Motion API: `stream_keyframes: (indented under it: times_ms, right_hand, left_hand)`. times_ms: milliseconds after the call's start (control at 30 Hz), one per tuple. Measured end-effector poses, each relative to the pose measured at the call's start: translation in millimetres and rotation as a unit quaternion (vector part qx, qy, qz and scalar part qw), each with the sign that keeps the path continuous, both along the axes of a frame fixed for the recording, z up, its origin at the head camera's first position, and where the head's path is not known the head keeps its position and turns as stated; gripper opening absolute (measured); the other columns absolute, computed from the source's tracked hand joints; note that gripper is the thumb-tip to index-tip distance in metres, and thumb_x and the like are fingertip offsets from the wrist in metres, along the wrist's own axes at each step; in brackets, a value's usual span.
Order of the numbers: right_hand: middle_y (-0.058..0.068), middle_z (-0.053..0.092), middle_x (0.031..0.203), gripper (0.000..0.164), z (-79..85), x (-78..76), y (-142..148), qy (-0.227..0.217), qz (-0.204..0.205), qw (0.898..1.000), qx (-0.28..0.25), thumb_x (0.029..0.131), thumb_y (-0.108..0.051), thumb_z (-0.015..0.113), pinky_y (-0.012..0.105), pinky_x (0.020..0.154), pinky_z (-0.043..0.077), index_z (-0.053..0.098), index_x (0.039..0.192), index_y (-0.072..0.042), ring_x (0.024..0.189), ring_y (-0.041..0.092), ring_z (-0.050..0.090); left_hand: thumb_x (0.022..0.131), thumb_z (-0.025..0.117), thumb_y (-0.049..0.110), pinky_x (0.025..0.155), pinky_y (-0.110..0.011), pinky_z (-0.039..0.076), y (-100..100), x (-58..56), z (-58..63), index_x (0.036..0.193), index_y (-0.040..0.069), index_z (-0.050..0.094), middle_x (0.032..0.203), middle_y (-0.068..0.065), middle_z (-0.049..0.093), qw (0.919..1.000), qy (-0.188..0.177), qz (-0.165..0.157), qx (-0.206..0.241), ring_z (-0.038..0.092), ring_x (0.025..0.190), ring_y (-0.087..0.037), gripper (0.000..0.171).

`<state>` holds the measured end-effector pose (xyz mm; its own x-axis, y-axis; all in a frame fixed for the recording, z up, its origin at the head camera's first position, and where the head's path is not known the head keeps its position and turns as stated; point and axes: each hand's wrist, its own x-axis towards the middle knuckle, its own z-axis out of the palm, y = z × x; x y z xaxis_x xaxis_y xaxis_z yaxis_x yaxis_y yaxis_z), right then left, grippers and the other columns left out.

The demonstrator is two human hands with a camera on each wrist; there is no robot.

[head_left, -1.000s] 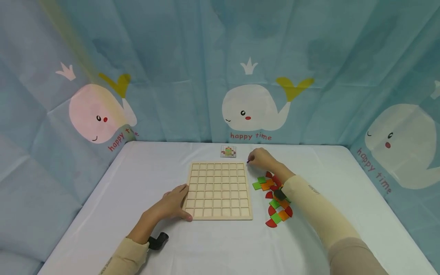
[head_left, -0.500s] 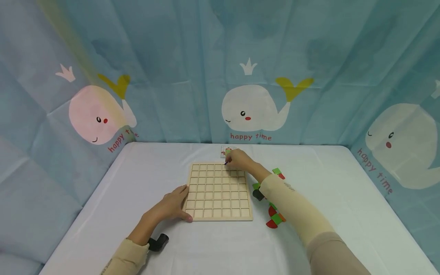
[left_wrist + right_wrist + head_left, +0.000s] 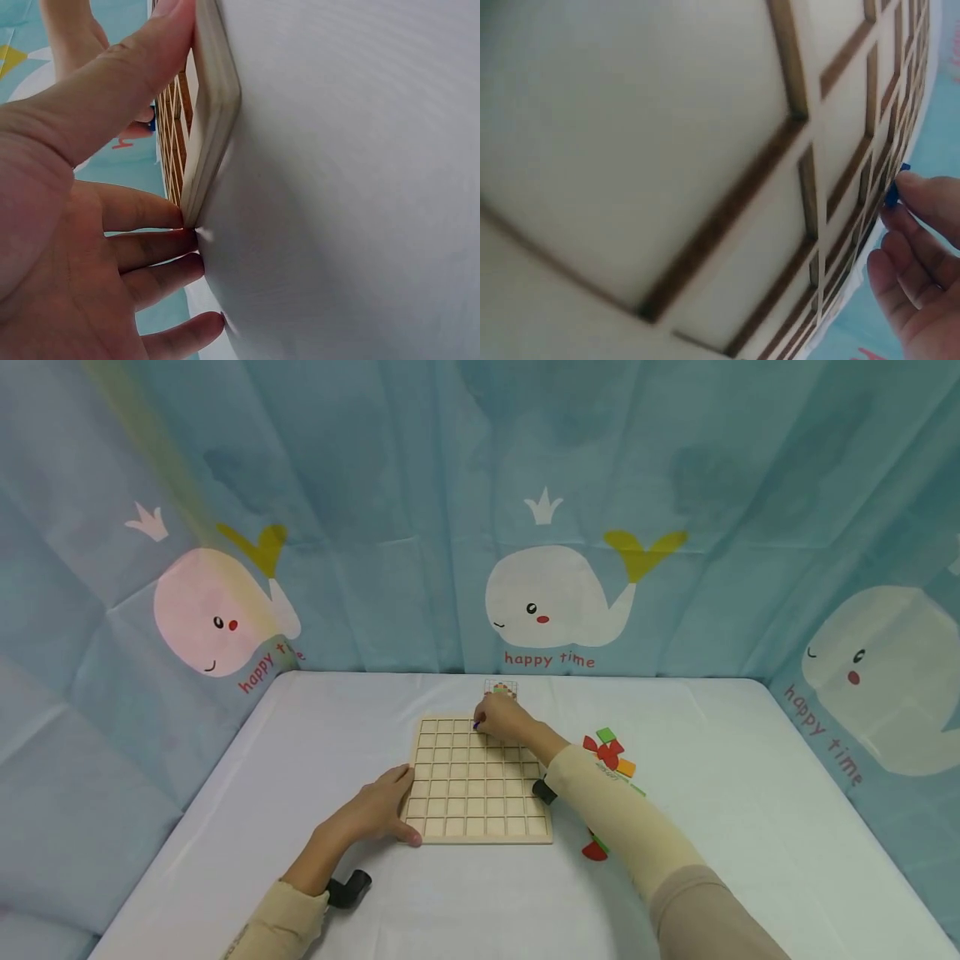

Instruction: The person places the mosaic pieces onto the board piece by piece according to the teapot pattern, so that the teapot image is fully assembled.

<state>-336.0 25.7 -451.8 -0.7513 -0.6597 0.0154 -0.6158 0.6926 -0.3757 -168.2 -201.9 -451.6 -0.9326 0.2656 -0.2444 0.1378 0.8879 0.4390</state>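
Note:
A square wooden grid board (image 3: 480, 792) lies on the white table, its cells bare where they show. My left hand (image 3: 380, 806) rests against the board's left side, thumb at the near left corner and straight fingers along the edge; the left wrist view shows the fingertips (image 3: 180, 262) right at the rim and on the cloth. Over the far row of cells, my right hand (image 3: 504, 718) pinches a small blue piece (image 3: 892, 193) between thumb and finger. The piece's full shape is hidden by the fingers.
Red (image 3: 607, 756), green (image 3: 605, 735) and orange (image 3: 626, 767) flat pieces lie right of the board, partly under the right sleeve (image 3: 622, 810). A small picture card (image 3: 500, 686) lies behind the board, partly covered by the right hand. A whale-print curtain (image 3: 360, 593) stands behind the table.
My right hand has moved left with the blue piece, from beside the board's far right corner to over its far row. My left hand stays at the board's left edge.

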Motion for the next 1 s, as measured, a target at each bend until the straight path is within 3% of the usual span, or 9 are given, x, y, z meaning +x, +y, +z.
stream_keyframes:
  times_ms: [200,500,733,1000]
  right_hand:
    - [0.006,0.075,0.102,0.016,2.0,1.5,-4.5,0.0,0.001,1.0,0.018,0.093,-0.011,0.063,0.034,0.087,0.056,0.077,0.1,-0.007,0.098,0.022,0.069]
    - [0.008,0.076,0.101,0.017,0.7,3.2,-7.2,-0.003,0.014,1.0,0.016,0.092,-0.006,0.062,0.032,0.083,0.056,0.077,0.098,-0.005,0.092,0.02,0.07]
    - [0.009,0.074,0.109,0.022,2.0,2.7,-7.9,-0.016,-0.005,1.0,0.015,0.093,-0.003,0.057,0.036,0.09,0.056,0.076,0.105,-0.005,0.105,0.025,0.068]
    - [0.008,0.074,0.104,0.022,5.3,2.8,-0.7,-0.009,0.0,1.0,0.02,0.095,-0.005,0.055,0.035,0.085,0.056,0.076,0.101,-0.006,0.095,0.023,0.068]
  left_hand:
    - [0.062,0.091,0.036,0.112,-0.059,0.033,0.1,-1.3,-1.1,0.149,-0.007,0.029,0.156,-0.027,0.027,1.0,0.0,0.004,0.001,0.03,0.143,-0.047,0.115]
    - [0.062,0.091,0.037,0.111,-0.059,0.034,-0.5,-0.7,-2.3,0.149,-0.007,0.03,0.156,-0.027,0.028,1.0,0.002,0.002,0.0,0.031,0.142,-0.046,0.115]
    - [0.062,0.091,0.036,0.112,-0.057,0.034,-1.0,-0.7,0.0,0.149,-0.008,0.03,0.156,-0.028,0.028,1.0,0.003,0.003,-0.002,0.03,0.142,-0.046,0.114]
    - [0.062,0.09,0.038,0.112,-0.057,0.033,-0.7,-1.0,-0.4,0.149,-0.008,0.03,0.156,-0.028,0.028,1.0,0.003,-0.001,-0.005,0.03,0.143,-0.046,0.115]
